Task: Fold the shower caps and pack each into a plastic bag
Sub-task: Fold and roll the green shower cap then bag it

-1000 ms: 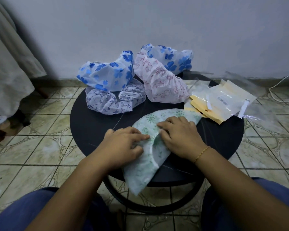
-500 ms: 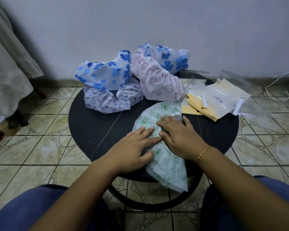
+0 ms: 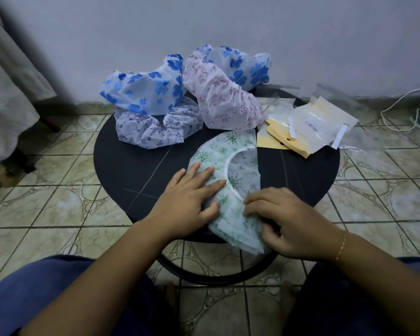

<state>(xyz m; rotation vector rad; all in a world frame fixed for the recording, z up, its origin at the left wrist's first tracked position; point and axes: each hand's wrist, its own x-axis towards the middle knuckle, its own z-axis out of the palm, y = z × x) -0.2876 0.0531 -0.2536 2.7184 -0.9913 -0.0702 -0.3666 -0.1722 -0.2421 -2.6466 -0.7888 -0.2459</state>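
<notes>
I am pressing my flat left hand on the half-folded green-starred white plastic shower cap. Its long axis is running away from me, and my right hand is pinching its near end.

My forearms are bare, no sleeves reaching into view. Around my right wrist sits a thin gold chain bracelet of small links. Dark blue trousers cover both my legs, plain cloth without any marking.

right hand hides the green cap's near corner — bag label print too small to read.
</notes>
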